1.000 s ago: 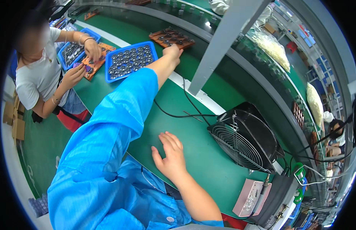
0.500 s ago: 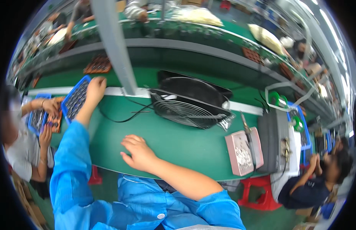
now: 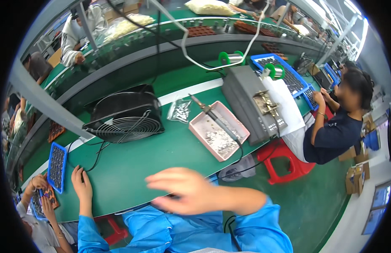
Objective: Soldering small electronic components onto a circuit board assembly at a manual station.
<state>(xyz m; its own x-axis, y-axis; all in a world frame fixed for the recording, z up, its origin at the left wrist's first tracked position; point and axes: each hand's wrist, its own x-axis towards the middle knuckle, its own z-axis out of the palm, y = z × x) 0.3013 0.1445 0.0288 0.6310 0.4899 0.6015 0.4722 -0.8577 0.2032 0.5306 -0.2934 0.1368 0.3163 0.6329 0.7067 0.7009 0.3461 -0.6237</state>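
Observation:
My left hand (image 3: 82, 185) rests on the green tabletop (image 3: 132, 170), fingers extended and holding nothing. Just left of it is a blue tray (image 3: 57, 168) full of small dark parts, with a gap between them. My right hand (image 3: 182, 189), slightly blurred, hovers over the near table edge with thumb and fingers apart and nothing in it. Beyond it, a soldering iron (image 3: 218, 122) lies across a pink box (image 3: 198, 137) that contains small whitish bits. A clear bag of small silvery pieces (image 3: 179, 110) sits behind the box.
A black fan (image 3: 128, 114) with a wire guard stands at the back. Right of the pink box is a grey machine (image 3: 246, 101), with green solder spools (image 3: 274, 71) behind. Co-workers sit at both sides; a red stool (image 3: 284, 164) stands below the right edge.
The view has swung to the right. My left hand has come away from the blue tray and down onto the tabletop. My right hand has lifted off the table toward me.

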